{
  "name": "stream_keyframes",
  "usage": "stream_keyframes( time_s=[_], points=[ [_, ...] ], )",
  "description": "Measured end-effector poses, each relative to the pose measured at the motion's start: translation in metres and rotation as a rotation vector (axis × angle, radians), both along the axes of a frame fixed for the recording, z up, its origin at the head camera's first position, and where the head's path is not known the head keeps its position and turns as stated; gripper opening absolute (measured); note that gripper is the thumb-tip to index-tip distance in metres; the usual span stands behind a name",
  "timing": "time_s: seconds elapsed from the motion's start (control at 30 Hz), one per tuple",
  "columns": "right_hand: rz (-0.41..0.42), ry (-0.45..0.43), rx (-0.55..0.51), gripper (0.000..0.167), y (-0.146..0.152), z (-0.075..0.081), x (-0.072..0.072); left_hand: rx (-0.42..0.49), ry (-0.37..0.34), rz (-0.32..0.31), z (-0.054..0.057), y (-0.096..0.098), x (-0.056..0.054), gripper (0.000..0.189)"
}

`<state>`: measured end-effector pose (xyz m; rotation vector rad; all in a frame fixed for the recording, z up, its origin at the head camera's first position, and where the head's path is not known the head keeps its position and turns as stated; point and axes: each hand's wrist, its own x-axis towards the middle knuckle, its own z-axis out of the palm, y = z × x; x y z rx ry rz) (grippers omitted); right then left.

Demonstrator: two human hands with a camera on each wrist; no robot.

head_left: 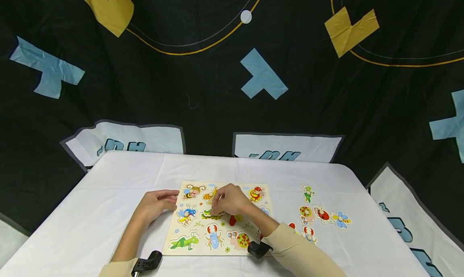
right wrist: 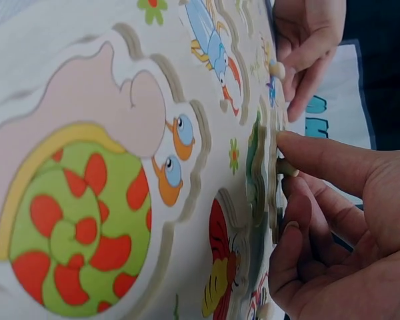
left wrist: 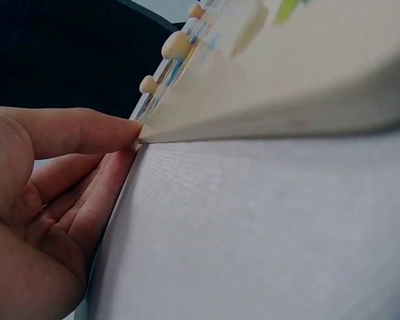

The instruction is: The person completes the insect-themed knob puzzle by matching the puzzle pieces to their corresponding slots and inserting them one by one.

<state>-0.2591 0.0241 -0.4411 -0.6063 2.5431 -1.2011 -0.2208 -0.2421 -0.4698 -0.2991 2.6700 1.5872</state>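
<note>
Just now the right hand (head_left: 230, 200), the nearer of the two, is pinching a knobbed puzzle piece (right wrist: 274, 190) at the middle of the board (head_left: 201, 251), low in the centre of the head view. Seen nearly edge-on in the right wrist view, the piece is running its long axis up and down the frame, alongside a green recess (right wrist: 255, 175), though whether it is touching bottom I cannot tell. Farther left, the left hand (head_left: 154, 206) is resting loosely extended fingers against the board's left edge.
</note>
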Motion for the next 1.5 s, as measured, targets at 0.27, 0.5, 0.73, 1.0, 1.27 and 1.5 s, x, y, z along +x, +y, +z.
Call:
stream_keyframes(
  time_s=[0.27,0.5,0.73,1.0,1.27,1.5],
  points=[
    [0.004,0.003,-0.017,0.014,-0.004,-0.002,0.003,-0.005,0.0,-0.009,-0.001,-0.002,0.0,0.054],
    [-0.001,0.005,-0.019,0.016,-0.007,-0.004,0.007,0.001,-0.001,-0.011,0.0,-0.002,0.0,0.054],
    [0.0,-0.005,-0.037,0.016,-0.008,-0.006,0.009,0.004,-0.018,-0.003,0.0,-0.001,0.0,0.053],
    [-0.003,0.002,-0.027,0.016,-0.009,-0.007,0.01,-0.003,-0.019,-0.001,0.0,-0.001,0.0,0.053],
    [0.0,-0.02,-0.038,0.016,-0.009,-0.008,0.009,0.002,-0.011,-0.004,0.002,-0.001,0.0,0.054],
    [0.0,-0.039,-0.039,0.016,-0.008,-0.01,0.008,0.007,-0.007,-0.007,0.003,0.0,0.0,0.053]
  ],
)
